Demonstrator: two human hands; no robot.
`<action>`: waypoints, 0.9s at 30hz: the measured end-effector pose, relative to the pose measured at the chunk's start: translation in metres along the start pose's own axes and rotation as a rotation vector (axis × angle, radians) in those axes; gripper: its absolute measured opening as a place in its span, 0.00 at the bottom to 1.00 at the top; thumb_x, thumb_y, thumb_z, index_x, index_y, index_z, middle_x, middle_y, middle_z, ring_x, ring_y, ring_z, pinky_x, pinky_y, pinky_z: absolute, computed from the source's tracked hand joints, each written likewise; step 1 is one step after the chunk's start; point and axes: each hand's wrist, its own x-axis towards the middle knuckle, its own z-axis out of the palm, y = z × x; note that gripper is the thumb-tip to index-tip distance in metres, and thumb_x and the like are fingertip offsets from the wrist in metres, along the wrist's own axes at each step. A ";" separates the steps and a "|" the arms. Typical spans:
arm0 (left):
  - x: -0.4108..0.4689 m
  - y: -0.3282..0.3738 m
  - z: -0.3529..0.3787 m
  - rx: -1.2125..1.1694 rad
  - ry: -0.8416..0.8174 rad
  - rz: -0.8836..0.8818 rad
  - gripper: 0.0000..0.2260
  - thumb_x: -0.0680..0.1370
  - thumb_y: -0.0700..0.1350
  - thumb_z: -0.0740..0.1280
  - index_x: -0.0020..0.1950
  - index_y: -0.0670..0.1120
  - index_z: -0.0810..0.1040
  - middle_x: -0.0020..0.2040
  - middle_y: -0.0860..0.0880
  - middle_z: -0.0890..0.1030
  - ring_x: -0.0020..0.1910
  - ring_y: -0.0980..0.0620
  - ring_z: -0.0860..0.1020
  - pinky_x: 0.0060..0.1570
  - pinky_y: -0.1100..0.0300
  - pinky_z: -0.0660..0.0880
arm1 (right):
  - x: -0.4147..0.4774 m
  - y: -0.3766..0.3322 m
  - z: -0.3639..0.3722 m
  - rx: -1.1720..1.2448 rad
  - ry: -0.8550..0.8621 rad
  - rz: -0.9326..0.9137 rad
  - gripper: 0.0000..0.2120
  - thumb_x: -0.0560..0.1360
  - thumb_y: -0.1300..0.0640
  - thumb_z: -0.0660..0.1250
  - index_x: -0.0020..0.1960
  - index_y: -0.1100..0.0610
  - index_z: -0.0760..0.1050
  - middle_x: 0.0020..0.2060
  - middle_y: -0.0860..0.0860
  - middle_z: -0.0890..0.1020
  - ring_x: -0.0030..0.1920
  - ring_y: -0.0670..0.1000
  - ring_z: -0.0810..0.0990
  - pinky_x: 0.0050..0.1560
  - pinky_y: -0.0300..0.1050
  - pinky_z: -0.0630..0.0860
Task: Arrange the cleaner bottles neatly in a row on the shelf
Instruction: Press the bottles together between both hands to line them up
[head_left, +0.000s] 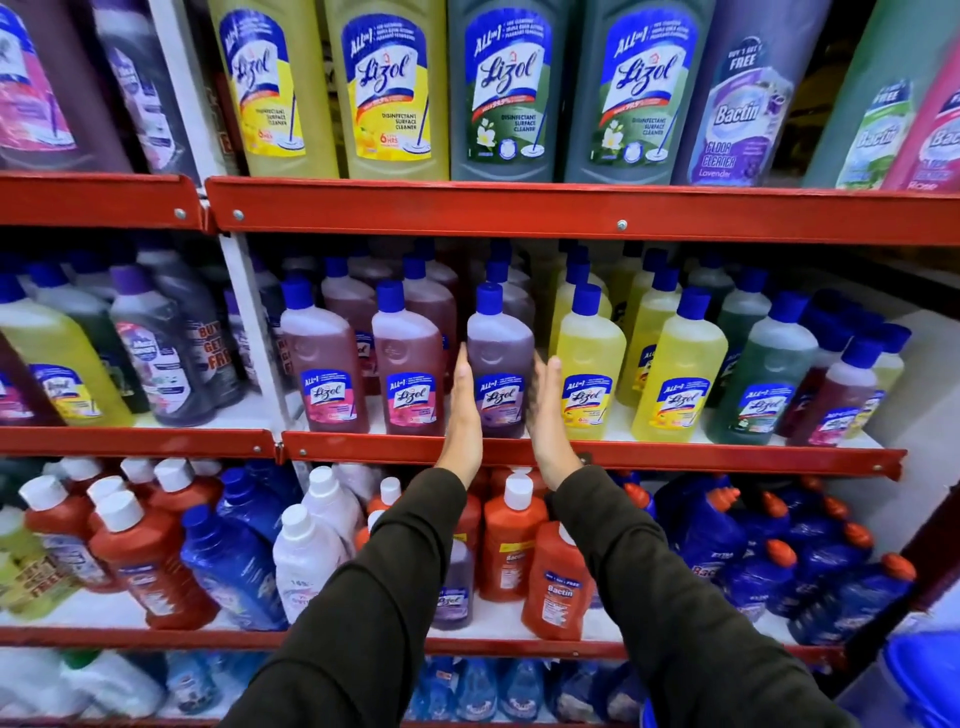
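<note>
On the middle shelf, a person is bracketing a purple cleaner bottle with both palms flat and fingers straight, neither hand closing around it. Their left hand is lying along its left side, their right hand along its right; whether either is pressing the plastic, I cannot tell. It is standing upright at the front edge between 2 pink bottles and 2 yellow bottles. I judge they are squaring it into the row; next comes a gentle nudge to level its label with the neighbours
</note>
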 end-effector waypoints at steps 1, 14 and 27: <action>0.003 -0.001 -0.001 -0.008 -0.016 -0.005 0.26 0.87 0.61 0.50 0.84 0.56 0.60 0.81 0.49 0.70 0.74 0.53 0.75 0.74 0.49 0.74 | 0.000 0.001 -0.001 0.004 -0.009 -0.005 0.29 0.85 0.38 0.44 0.81 0.49 0.64 0.70 0.46 0.78 0.60 0.35 0.82 0.52 0.31 0.80; 0.014 -0.025 -0.011 0.118 -0.108 0.006 0.38 0.74 0.81 0.55 0.82 0.68 0.58 0.84 0.54 0.65 0.82 0.50 0.64 0.81 0.38 0.62 | -0.018 0.001 -0.004 -0.038 0.013 -0.032 0.23 0.86 0.40 0.46 0.78 0.43 0.61 0.63 0.37 0.77 0.56 0.28 0.81 0.50 0.27 0.78; -0.028 -0.013 -0.061 0.474 0.244 0.414 0.28 0.84 0.59 0.55 0.83 0.54 0.60 0.84 0.47 0.60 0.82 0.53 0.58 0.80 0.50 0.56 | -0.053 0.020 0.063 -0.182 -0.005 -0.098 0.24 0.77 0.31 0.52 0.70 0.35 0.68 0.76 0.45 0.72 0.78 0.48 0.69 0.80 0.51 0.65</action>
